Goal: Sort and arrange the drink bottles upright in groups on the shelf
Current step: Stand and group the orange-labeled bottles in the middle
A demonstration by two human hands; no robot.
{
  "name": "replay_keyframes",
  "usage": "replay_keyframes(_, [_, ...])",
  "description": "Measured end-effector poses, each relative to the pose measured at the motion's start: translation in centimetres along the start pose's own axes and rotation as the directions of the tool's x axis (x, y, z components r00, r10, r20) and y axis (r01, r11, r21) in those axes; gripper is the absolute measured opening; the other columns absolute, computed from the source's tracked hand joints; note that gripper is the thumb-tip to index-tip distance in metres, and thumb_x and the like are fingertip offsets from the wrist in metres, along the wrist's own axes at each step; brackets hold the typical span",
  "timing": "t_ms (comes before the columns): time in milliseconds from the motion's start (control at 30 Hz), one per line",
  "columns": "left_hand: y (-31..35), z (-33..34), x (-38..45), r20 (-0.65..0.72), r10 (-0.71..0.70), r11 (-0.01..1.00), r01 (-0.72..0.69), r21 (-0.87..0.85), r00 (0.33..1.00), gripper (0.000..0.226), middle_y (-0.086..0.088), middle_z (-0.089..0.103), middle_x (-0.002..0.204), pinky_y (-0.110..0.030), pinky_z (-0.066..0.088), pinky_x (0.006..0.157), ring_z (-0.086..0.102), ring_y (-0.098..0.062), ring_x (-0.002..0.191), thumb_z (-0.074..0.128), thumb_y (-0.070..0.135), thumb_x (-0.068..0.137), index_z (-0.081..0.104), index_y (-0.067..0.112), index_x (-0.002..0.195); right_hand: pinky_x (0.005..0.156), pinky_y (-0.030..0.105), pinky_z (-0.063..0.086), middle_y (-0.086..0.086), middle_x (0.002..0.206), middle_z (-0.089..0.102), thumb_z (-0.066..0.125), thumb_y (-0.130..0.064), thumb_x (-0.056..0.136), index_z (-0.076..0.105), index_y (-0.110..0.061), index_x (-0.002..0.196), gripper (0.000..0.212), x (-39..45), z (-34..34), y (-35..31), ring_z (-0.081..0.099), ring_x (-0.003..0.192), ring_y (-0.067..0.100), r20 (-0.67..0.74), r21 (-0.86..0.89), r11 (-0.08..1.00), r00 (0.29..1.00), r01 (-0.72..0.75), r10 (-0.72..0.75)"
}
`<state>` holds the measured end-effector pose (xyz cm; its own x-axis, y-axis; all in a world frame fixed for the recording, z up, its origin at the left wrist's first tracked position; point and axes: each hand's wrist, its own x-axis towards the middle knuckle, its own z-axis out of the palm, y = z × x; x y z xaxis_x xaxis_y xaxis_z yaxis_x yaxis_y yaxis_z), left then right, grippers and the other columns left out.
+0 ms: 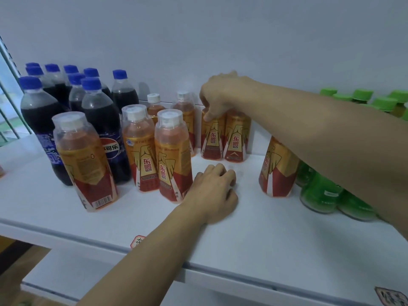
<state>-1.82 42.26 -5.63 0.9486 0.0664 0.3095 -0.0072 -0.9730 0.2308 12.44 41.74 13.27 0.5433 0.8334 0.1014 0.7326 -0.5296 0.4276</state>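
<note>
Several orange energy-drink bottles with red and gold labels stand upright on the white shelf (254, 235). My right hand (220, 96) reaches over from the right and grips the tops of two of them, a back pair (225, 138) standing side by side. My left hand (212, 193) rests on the shelf with fingers loosely curled, holding nothing, just right of a front orange bottle (173, 155). Another orange bottle (278, 168) stands partly hidden under my right forearm. Dark cola bottles (99, 115) with blue caps are grouped at the left. Green bottles (320, 191) stand at the right.
The shelf's back wall (220, 40) is plain white. A price label (138, 241) sticks to the front edge, another label (390, 297) sits at the lower right. A lower shelf (77, 274) shows beneath. A metal upright (8, 69) rises at the far left.
</note>
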Motion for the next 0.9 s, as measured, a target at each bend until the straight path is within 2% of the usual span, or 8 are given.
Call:
replay_keyframes(67, [0.0, 0.0, 0.0, -0.002, 0.004, 1.000, -0.004, 0.002, 1.000, 0.025, 0.001, 0.049, 0.108, -0.039, 0.043, 0.085, 0.044, -0.020, 0.100, 0.047, 0.035, 0.094, 0.054, 0.022, 0.114, 0.098, 0.053, 0.042, 0.005, 0.108, 0.058, 0.054, -0.071, 0.088, 0.060, -0.019, 0.104, 0.054, 0.1, -0.9, -0.8, 0.058, 0.107, 0.034, -0.101, -0.072, 0.997, 0.995, -0.009, 0.002])
replay_keyframes(100, [0.0, 0.0, 0.1, -0.005, 0.005, 1.000, -0.005, 0.001, 1.000, 0.024, 0.001, 0.049, 0.108, -0.039, 0.043, 0.084, 0.044, -0.020, 0.100, 0.047, 0.034, 0.094, 0.054, 0.023, 0.114, 0.097, 0.052, 0.042, 0.006, 0.111, 0.059, 0.048, -0.070, 0.091, 0.059, -0.019, 0.108, 0.056, 0.4, -1.2, -1.3, 0.058, 0.109, 0.035, -0.170, -0.046, 0.999, 0.985, 0.002, -0.010])
replay_keyframes(167, [0.0, 0.1, 0.1, -0.016, 0.004, 1.000, -0.004, -0.004, 1.000, 0.024, 0.001, 0.049, 0.107, -0.038, 0.042, 0.082, 0.044, -0.020, 0.099, 0.047, 0.034, 0.093, 0.055, 0.023, 0.112, 0.095, 0.050, 0.045, 0.011, 0.129, 0.058, 0.045, -0.067, 0.094, 0.054, -0.020, 0.132, 0.061, 1.4, -1.4, -2.5, 0.057, 0.116, 0.035, -0.233, 0.092, 0.993, 0.971, 0.073, -0.049])
replay_keyframes(267, [-0.2, 0.4, 0.0, -0.050, 0.004, 1.000, -0.004, -0.003, 0.999, 0.023, 0.001, 0.050, 0.105, -0.036, 0.040, 0.080, 0.043, -0.019, 0.099, 0.049, 0.032, 0.090, 0.056, 0.021, 0.109, 0.095, 0.048, 0.049, 0.012, 0.140, 0.046, 0.057, -0.061, 0.093, 0.045, -0.028, 0.145, 0.064, 3.1, -0.2, -3.9, 0.055, 0.119, 0.035, -0.154, 0.215, 0.967, 0.983, 0.133, -0.101])
replay_keyframes(433, [-0.2, 0.3, 0.1, -0.058, -0.001, 1.000, 0.001, -0.007, 0.998, 0.022, 0.001, 0.050, 0.105, -0.034, 0.036, 0.078, 0.042, -0.017, 0.099, 0.050, 0.030, 0.090, 0.057, 0.020, 0.108, 0.092, 0.050, 0.052, 0.003, 0.116, 0.042, 0.073, -0.053, 0.084, 0.055, -0.029, 0.128, 0.053, 4.3, 0.9, -3.8, 0.055, 0.110, 0.031, -0.188, 0.358, 0.924, 0.979, 0.137, -0.072])
replay_keyframes(633, [-0.2, 0.3, 0.1, -0.041, -0.005, 1.000, 0.005, -0.006, 0.999, 0.022, 0.002, 0.049, 0.105, -0.037, 0.042, 0.081, 0.044, -0.019, 0.098, 0.049, 0.032, 0.090, 0.056, 0.022, 0.108, 0.096, 0.048, 0.051, 0.000, 0.115, 0.040, 0.082, -0.048, 0.078, 0.063, -0.033, 0.131, 0.058, 3.7, 0.9, -2.4, 0.053, 0.116, 0.030, -0.184, 0.373, 0.914, 0.978, 0.162, -0.098])
replay_keyframes(767, [-0.2, 0.4, 0.2, -0.042, -0.009, 1.000, 0.009, -0.004, 0.999, 0.021, 0.002, 0.050, 0.105, -0.039, 0.044, 0.082, 0.044, -0.019, 0.098, 0.050, 0.033, 0.090, 0.056, 0.023, 0.108, 0.083, 0.044, 0.051, 0.004, 0.132, 0.050, 0.082, -0.042, 0.080, 0.065, -0.029, 0.128, 0.052, 3.0, 0.4, -2.1, 0.056, 0.114, 0.028, -0.175, 0.353, 0.924, 0.980, 0.150, -0.092])
replay_keyframes(900, [-0.3, 0.5, 0.2, -0.035, -0.010, 1.000, 0.009, -0.008, 0.999, 0.022, 0.002, 0.050, 0.106, -0.040, 0.045, 0.083, 0.045, -0.020, 0.098, 0.050, 0.033, 0.090, 0.056, 0.023, 0.108, 0.074, 0.043, 0.047, 0.003, 0.132, 0.050, 0.080, -0.044, 0.081, 0.063, -0.030, 0.129, 0.053, 3.0, 0.0, -2.7, 0.058, 0.113, 0.028, -0.162, 0.305, 0.945, 0.984, 0.118, -0.071])
